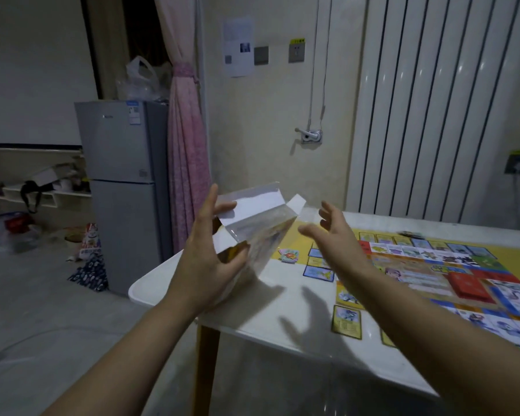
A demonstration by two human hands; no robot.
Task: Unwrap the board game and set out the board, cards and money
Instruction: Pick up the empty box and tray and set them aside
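Head camera: left hand (204,265) grips one open-flapped game box (260,229); right hand (333,235) hovers released beside it. One board (427,274) and at least four loose cards (346,321) lie on a white table (246,313); grey fridge (123,190) behind.

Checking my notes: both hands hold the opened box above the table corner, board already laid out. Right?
Not quite. The head view shows only the left hand holds the opened box; the right hand hovers open beside it. The board is indeed laid out.
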